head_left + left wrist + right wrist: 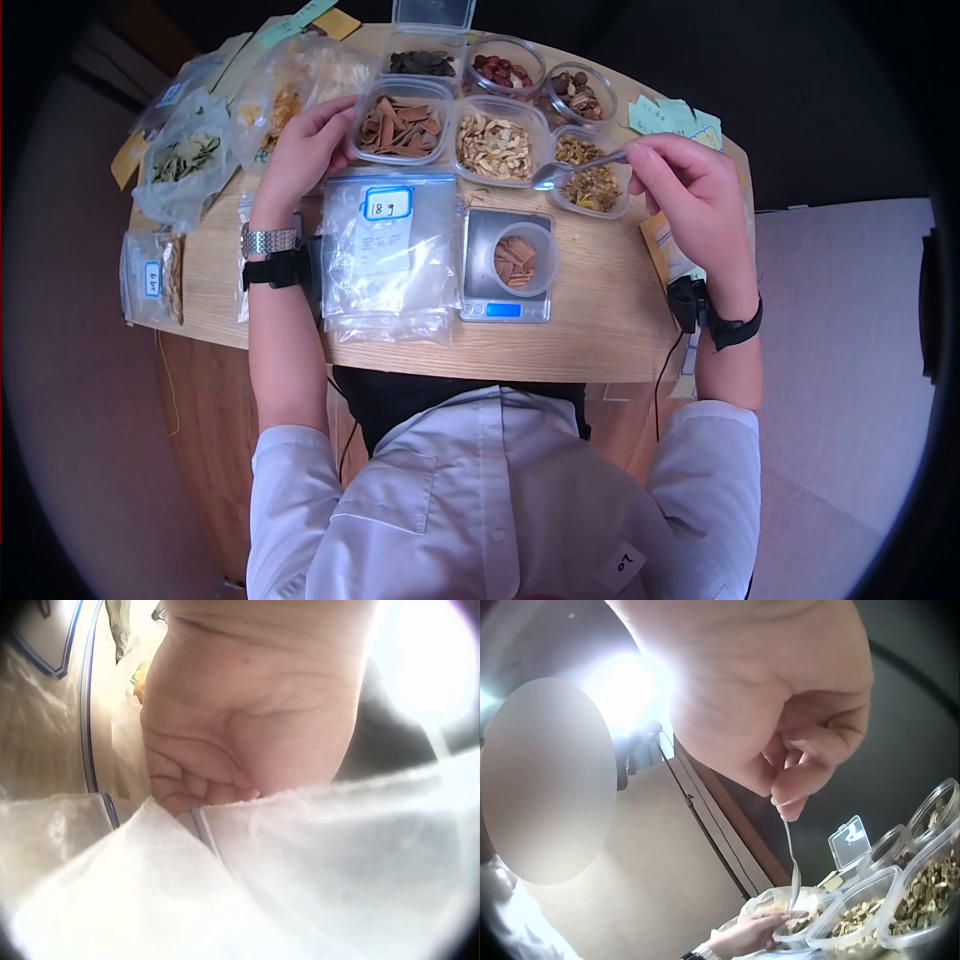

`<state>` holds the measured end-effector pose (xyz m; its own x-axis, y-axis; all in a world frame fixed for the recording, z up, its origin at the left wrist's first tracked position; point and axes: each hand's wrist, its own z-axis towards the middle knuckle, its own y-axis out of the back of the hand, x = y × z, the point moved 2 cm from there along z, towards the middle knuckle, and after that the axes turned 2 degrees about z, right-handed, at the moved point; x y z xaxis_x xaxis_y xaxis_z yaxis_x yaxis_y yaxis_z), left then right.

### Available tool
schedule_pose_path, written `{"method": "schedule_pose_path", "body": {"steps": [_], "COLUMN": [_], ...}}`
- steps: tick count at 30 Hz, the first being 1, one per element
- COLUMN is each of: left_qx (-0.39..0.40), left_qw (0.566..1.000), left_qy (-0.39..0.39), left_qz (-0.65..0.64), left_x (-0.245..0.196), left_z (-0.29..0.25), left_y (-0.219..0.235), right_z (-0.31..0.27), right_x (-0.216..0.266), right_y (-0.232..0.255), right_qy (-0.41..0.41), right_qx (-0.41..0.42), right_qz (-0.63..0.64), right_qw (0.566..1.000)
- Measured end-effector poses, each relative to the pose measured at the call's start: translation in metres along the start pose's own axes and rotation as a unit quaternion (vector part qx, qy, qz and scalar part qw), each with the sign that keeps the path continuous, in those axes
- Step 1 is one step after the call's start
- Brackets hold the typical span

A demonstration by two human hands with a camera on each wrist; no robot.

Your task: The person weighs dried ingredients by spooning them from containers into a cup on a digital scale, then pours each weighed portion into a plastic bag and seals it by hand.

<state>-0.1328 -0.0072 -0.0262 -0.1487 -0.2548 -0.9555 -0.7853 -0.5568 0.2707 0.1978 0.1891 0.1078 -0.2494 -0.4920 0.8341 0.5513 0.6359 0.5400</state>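
My right hand (690, 190) pinches the handle of a metal spoon (556, 176). In the head view the spoon's bowl overlaps the rims between a tub of pale chips (494, 146) and a tub of yellowish dried herbs (590, 186). My left hand (312, 148) holds the left side of a clear square tub of reddish-brown bark strips (402, 128). Curled fingers (196, 787) show in the left wrist view, partly hidden behind plastic bags. On a digital scale (480, 262) sits a small round cup (545, 262) with brown bark pieces in it.
Zip bags (390, 270) labelled 18 g lie before the tubs, left of the scale. More tubs stand behind, holding dark pieces (422, 64), red dried fruit (502, 72) and brown pieces (577, 94). Herb bags (185, 160) crowd the left; green notes (665, 118) lie at right.
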Motion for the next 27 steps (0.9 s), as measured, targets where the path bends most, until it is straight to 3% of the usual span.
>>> {"method": "schedule_pose_path", "body": {"steps": [18,23,27], "left_qx": [0.007,0.005,0.013], "left_qw": [1.0,1.0,1.0], "left_qy": [-0.005,0.003,0.001], "left_qz": [-0.012,-0.01,-0.012], "left_x": [0.007,0.006,0.003], "left_z": [0.002,0.001,0.0], "left_y": [0.002,0.0,0.001], "right_z": [0.042,0.073,0.102], "right_x": [0.007,-0.005,-0.009], "right_y": [-0.035,-0.051,-0.077], "right_qy": [0.039,0.025,0.063], "right_qx": [0.032,0.064,0.071], "right_qz": [0.02,0.024,-0.031], "right_qw": [0.999,0.997,0.995]}}
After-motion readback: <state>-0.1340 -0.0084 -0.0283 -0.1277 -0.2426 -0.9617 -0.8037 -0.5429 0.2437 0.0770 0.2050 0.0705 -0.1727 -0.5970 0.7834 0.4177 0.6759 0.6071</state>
